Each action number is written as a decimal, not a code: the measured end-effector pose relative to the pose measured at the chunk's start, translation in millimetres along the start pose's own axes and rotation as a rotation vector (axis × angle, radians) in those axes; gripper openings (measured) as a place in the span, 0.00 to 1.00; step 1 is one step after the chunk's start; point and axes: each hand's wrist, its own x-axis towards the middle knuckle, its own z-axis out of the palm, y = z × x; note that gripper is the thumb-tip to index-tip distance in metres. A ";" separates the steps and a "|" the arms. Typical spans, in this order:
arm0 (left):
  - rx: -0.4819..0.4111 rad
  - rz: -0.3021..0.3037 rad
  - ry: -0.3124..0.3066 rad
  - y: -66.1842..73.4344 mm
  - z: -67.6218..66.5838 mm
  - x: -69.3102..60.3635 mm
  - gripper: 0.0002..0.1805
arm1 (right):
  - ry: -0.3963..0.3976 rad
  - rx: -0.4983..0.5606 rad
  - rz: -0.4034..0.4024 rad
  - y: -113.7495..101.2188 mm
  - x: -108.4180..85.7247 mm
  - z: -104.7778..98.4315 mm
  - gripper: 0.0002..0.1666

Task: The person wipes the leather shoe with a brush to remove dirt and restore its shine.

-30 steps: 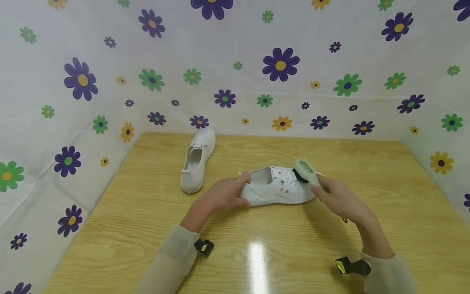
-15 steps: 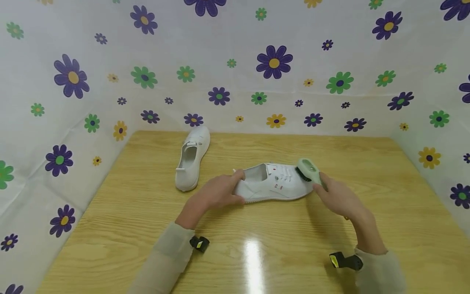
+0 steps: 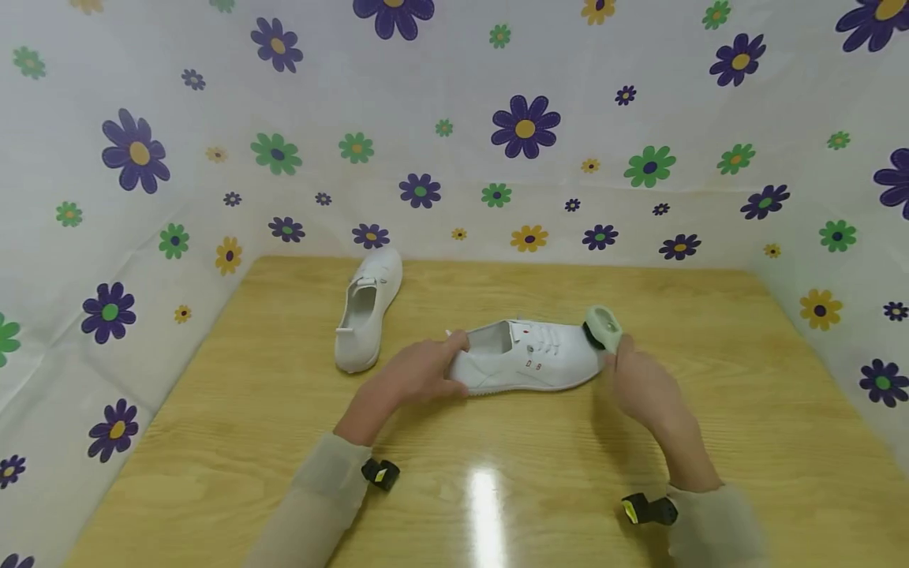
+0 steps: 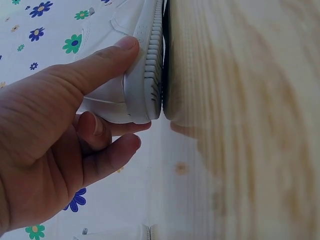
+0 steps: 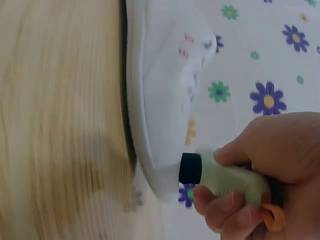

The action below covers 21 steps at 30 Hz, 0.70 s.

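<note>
A white lace-up shoe (image 3: 525, 359) lies on its sole, toe pointing right. My left hand (image 3: 419, 375) grips its heel; in the left wrist view the thumb presses one side of the heel (image 4: 132, 90) and fingers lie behind it. My right hand (image 3: 646, 386) holds a pale green brush (image 3: 605, 323) by its handle. Its dark bristles (image 5: 190, 168) are at the toe of the shoe; whether they touch it is hard to tell. An orange loop (image 5: 273, 216) hangs from the handle end.
A second white shoe (image 3: 365, 315) sits at the back left, toe toward the rear. Behind and beside the wooden table (image 3: 234, 410) hangs a white flowered cloth (image 3: 454, 87). Light glares off the table's front middle.
The brush in my right hand has moved from the laces forward to the toe tip. My left hand still grips the heel. The whole view has shifted slightly.
</note>
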 end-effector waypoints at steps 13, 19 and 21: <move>-0.032 -0.024 0.005 -1.7 -0.1 -0.3 0.28 | 0.001 0.268 -0.125 -21.7 2.9 12.2 0.31; -0.033 -0.025 -0.007 -1.1 -2.1 1.1 0.28 | 0.054 0.108 0.008 -3.4 5.9 12.4 0.35; -0.030 -0.021 -0.005 -1.7 -2.3 1.1 0.28 | 0.008 0.154 -0.013 -2.0 6.1 11.1 0.33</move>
